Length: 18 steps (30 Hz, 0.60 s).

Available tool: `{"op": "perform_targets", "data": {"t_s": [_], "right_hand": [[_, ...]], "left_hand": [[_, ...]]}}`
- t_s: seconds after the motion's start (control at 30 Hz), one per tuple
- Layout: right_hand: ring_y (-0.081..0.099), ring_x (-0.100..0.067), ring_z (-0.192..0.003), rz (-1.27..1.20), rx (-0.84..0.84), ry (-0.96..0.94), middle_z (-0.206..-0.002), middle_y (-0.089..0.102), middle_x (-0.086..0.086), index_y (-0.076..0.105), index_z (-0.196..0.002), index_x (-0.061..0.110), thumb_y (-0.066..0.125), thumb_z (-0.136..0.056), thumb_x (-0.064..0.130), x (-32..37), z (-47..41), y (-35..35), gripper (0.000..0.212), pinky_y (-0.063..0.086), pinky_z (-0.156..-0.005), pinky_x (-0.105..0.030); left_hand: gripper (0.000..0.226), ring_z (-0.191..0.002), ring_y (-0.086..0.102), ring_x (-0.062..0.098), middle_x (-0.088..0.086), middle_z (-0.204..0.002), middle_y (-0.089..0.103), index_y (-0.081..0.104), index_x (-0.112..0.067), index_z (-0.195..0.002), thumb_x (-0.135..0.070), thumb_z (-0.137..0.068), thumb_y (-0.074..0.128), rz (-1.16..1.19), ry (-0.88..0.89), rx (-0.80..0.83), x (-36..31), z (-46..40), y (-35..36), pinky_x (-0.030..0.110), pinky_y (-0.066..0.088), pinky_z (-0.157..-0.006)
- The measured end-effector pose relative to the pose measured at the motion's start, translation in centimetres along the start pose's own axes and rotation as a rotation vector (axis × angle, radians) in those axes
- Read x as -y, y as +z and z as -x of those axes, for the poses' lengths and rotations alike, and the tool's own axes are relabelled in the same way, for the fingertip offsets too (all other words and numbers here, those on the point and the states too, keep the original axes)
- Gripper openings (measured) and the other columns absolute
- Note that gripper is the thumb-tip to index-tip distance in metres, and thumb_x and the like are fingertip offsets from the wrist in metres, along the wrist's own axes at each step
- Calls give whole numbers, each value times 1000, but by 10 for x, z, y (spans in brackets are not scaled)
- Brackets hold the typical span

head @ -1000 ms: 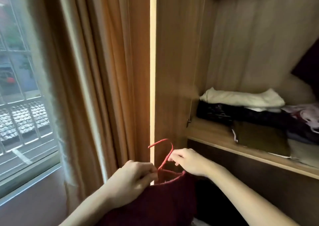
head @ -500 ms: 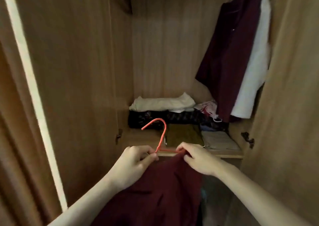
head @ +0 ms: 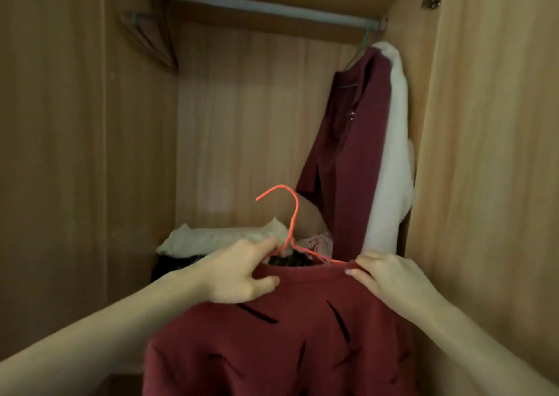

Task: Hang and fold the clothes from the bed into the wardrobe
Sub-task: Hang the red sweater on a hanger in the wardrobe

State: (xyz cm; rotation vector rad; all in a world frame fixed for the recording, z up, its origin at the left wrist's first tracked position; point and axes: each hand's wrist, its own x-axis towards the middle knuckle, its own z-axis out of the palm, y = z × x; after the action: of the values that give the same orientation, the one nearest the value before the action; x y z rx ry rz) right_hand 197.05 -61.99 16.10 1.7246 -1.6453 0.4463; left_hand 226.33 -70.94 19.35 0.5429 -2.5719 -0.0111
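Nearest the camera: maroon shirt (head: pixel 281 335) with dark dashes, draped on the red hanger (head: pixel 292 232), held up at the wardrobe opening.
Left hand (head: pixel 239 271): fingers curled, pinching the collar beside the hanger's neck, probably to steady the wire.
Right hand (head: pixel 390 277): fingers pinching the collar's right edge over the hanger arm, likely to seat the shoulder before lifting.
Shelf behind: folded pile (head: pixel 217 238), white over dark, already stored flat.
Far right: hung maroon top (head: pixel 351 153) with a white garment (head: pixel 396 141) behind it, pushed against the side wall, leaving bare rail to their left.
Top: rail (head: pixel 266 7), well above the red hook; hanging not yet done.
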Motion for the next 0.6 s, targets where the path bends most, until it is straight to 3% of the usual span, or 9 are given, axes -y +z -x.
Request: {"op": "perform_targets", "data": {"t_s": [0.07,0.13,0.17,0.23,0.3,0.43,0.6], "right_hand": [[64,-7,-56,59,-34,-5,-71,58,14,62,-71,30,27,-90,63,-22,-17,2,51,44,-39,-27],[64,-10,-52,84,-38,26,-70,59,13,63,-71,31,29,-88,61,-35,-31,5,49,43,-37,-29],[65,-12,-54,92,-67,37,-72,60,12,64,-74,30,25,-89,64,-42,-38,8,53,45,-39,-31],[66,-16,-61,63,-133,55,-76,60,9,64,-79,27,18,-89,68,-55,-48,20,63,49,-45,-34],[65,-17,-61,-54,-203,57,-74,57,6,62,-76,20,17,-91,68,-70,-62,27,68,52,-49,-34],[61,-16,-53,-28,-395,25,-70,56,2,62,-69,13,40,-91,48,-99,-104,31,47,49,-49,-27],[66,-31,-60,146,-327,88,-85,58,-6,63,-81,11,36,-92,52,-129,-180,33,51,55,-47,-43]], "left_hand": [[42,-80,45,-9,-25,-87,44,45,-21,-121,-19,-83,61,-67,71,46,12,-26,3,7,32,-75],[40,-87,46,-6,-25,-91,40,44,-18,-121,-9,-85,59,-78,80,26,25,-53,9,2,30,-78],[38,-93,50,-1,-23,-95,44,44,-21,-119,-10,-86,59,-82,80,0,32,-67,11,5,33,-81],[33,-101,55,8,-16,-106,50,46,-25,-115,-16,-88,61,-123,88,-50,47,-91,14,25,45,-88],[31,-99,56,11,-15,-104,48,45,-28,-112,-20,-88,62,-166,98,-95,61,-116,12,38,48,-85],[34,-96,55,13,-24,-95,35,38,-37,-107,-23,-89,64,-219,115,-195,77,-165,-5,38,49,-80],[34,-97,55,12,-22,-91,42,34,-34,-92,-37,-84,67,-327,-16,-334,106,-231,-35,37,47,-73]]}}
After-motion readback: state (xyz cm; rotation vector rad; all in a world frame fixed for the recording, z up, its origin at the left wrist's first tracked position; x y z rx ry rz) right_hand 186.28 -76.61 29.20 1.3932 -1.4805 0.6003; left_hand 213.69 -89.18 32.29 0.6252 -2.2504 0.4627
